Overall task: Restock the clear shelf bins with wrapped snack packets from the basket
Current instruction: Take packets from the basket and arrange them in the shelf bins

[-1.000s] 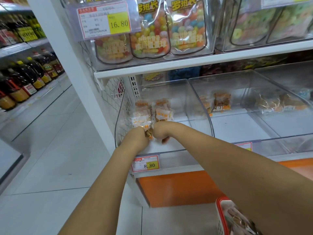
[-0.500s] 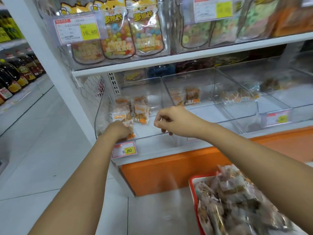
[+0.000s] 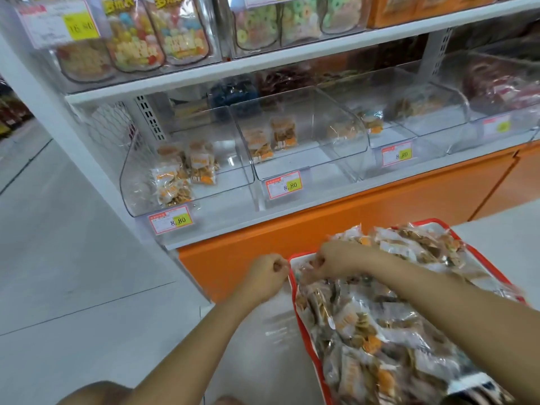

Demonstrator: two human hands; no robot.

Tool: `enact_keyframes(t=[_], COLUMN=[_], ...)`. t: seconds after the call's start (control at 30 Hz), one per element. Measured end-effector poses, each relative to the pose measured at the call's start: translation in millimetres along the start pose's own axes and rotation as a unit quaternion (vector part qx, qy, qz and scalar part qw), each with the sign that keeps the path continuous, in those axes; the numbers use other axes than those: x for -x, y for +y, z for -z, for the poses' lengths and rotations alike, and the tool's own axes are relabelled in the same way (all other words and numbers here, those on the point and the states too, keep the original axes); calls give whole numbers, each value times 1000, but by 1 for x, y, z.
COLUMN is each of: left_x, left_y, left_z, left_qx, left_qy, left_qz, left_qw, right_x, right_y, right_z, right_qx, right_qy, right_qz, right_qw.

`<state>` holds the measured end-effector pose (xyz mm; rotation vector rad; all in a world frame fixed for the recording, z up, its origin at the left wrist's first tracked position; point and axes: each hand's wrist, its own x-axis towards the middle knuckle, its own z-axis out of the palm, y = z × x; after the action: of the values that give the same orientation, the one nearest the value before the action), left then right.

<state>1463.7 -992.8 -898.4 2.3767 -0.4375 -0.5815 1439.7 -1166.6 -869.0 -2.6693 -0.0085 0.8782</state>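
A red-rimmed basket (image 3: 304,334) on the floor at the lower right is heaped with clear-wrapped snack packets (image 3: 368,328). My right hand (image 3: 340,262) reaches into the heap's far left corner, its fingers curled round a packet. Just left of the basket's rim is my left hand (image 3: 263,276), curled into a fist with nothing visible in it. On the lower shelf the leftmost clear bin (image 3: 131,182) holds several packets (image 3: 181,173). The second clear bin (image 3: 344,159) holds two packets (image 3: 270,140) at its back.
More clear bins (image 3: 438,118) run to the right on the same shelf, above an orange base panel (image 3: 380,209). Price tags (image 3: 170,220) hang on the bin fronts. Candy bags (image 3: 157,33) fill the upper shelf. Grey tiled floor (image 3: 73,258) lies to the left.
Both hands have left the leftmost bin and come down to the basket. The view has tipped downward, so the basket now shows in full.
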Motion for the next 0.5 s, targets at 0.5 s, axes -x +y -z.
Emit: enact_keyframes(t=[0.5], left_x=[15], left_y=[14], left_z=[8], left_qx=[269], left_qy=[-137], left_qz=[163], left_qw=[939], right_x=[39], right_y=[-4], right_z=[-1], right_qx=[60], right_qy=[189], right_qz=[62], right_qw=[978])
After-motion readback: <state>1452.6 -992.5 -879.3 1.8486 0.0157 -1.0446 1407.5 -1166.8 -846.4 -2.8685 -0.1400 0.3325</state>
